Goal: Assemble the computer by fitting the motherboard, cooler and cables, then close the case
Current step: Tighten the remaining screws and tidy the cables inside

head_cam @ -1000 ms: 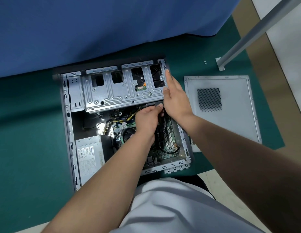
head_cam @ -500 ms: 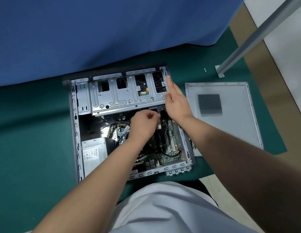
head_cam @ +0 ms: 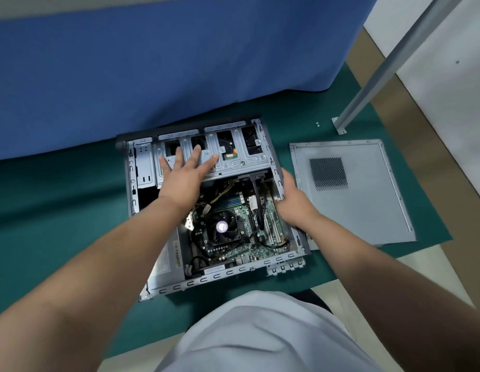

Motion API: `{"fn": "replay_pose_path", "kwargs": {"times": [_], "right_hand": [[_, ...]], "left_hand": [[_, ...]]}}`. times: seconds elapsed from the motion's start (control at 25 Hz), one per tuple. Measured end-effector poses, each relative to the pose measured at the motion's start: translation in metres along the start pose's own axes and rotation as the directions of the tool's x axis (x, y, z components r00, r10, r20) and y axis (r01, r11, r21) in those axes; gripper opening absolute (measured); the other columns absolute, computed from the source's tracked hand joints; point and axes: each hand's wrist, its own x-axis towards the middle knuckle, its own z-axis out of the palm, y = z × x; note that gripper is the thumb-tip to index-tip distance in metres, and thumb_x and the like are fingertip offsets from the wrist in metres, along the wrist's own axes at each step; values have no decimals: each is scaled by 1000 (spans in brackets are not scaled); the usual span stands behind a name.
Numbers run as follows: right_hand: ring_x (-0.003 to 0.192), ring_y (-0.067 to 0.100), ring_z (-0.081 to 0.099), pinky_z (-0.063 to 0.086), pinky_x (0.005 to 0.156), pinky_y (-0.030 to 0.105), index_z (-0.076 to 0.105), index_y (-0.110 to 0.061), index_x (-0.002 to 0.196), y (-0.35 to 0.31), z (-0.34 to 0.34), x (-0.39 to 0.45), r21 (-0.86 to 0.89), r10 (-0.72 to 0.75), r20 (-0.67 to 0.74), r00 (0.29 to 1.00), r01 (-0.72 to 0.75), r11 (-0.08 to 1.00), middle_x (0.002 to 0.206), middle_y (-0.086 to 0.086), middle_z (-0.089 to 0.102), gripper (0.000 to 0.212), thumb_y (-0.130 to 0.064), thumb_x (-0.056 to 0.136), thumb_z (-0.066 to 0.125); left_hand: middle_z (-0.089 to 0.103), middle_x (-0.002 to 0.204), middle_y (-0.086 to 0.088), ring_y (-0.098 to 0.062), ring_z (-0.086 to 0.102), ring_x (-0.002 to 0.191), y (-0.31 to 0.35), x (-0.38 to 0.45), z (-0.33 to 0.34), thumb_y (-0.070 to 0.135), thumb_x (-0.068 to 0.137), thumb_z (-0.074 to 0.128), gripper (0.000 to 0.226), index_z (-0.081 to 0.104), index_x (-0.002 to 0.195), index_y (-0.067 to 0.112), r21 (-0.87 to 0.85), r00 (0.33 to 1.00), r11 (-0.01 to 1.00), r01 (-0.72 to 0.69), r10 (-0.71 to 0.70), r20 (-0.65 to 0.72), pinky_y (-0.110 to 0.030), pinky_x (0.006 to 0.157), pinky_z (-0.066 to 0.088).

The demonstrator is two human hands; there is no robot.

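An open grey metal computer case (head_cam: 206, 277) lies on its side on a dark green mat (head_cam: 59, 210), its interior facing up. The person's left hand (head_cam: 183, 174) rests flat, fingers spread, on the silver metal drive cage (head_cam: 233, 159) at the far end of the case. The right hand (head_cam: 293, 198) grips the case's right rim. Inside, a green motherboard (head_cam: 241, 210) carries a black cooler fan (head_cam: 222, 228) with a pale round label, among black and yellow cables (head_cam: 222, 190). A detached grey side panel (head_cam: 367, 191) with a perforated vent lies just beside the case, on the right. Blue cloth (head_cam: 166, 63) hangs behind; a slanted metal leg (head_cam: 389, 60) stands at upper right.
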Motion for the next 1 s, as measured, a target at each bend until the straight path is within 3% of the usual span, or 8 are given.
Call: {"fn": "replay_pose_path", "kwargs": {"times": [0.08, 0.4, 0.48, 0.56, 0.68, 0.76, 1.0], "right_hand": [[70, 20, 66, 48, 50, 28, 0, -42, 159, -2, 0, -2, -21, 14, -5, 1000, -14, 1000, 106, 11, 65, 94, 4, 88, 42], [70, 26, 68, 54, 53, 35, 3, -41, 160, -1, 2, -16, 0, 22, -24, 999, -22, 1000, 104, 11, 66, 93, 6, 90, 42], [65, 23, 65, 50, 51, 34, 3, -40, 160, -2, 3, -16, 12, 25, -40, 999, -24, 1000, 104, 10, 67, 91, 5, 91, 42], [59, 20, 62, 48, 49, 35, 4, -35, 160, -2, 4, -18, -31, -8, -58, 998, 6, 999, 101, 9, 68, 85, -2, 93, 45], [61, 20, 63, 52, 53, 37, 7, -30, 158, -1, 5, -16, -178, -62, -109, 992, 42, 983, 89, 2, 65, 72, -28, 98, 46], [66, 22, 63, 56, 59, 41, 9, -27, 156, 0, 8, -13, -241, -75, -150, 986, 37, 970, 88, 3, 64, 69, -36, 98, 44], [62, 22, 61, 58, 60, 45, 13, -25, 154, 2, 9, -9, -290, -96, -176, 980, 41, 956, 79, 2, 60, 65, -30, 97, 45]], "left_hand": [[-2, 173, -7, -48, -4, 155, 1, 0, 0, -22, 83, 51, 115, 2, 161, 48, 7, 1000, 1000, -7, 7, 2, -74, 116, -4], [0, 173, -5, -46, -5, 156, 4, -7, 3, -18, 84, 52, 112, 4, 160, 48, -22, 1000, 999, -23, 23, -4, -74, 117, -4], [-2, 173, -3, -44, -7, 156, 3, -8, 1, -8, 87, 53, 106, 3, 160, 50, -51, 1000, 999, -3, 4, 16, -73, 118, -6], [-9, 173, -1, -41, -12, 157, 6, -11, 4, 15, 95, 52, 92, -5, 158, 51, -43, 1000, 999, 7, -7, 9, -72, 119, -6], [-16, 171, 0, -34, -16, 157, 7, -13, 15, 47, 100, 42, 84, -20, 156, 51, 16, 999, 1000, 13, -12, -42, -70, 120, -5], [-14, 172, 1, -32, -14, 158, 6, -11, 21, 53, 97, 42, 85, -20, 156, 51, 14, 996, 1000, 24, -23, -87, -69, 121, -6], [-3, 173, 3, -29, -6, 159, 9, -9, 27, 61, 90, 30, 78, -6, 159, 53, -21, 990, 999, 42, -44, -138, -67, 122, -3]]}}
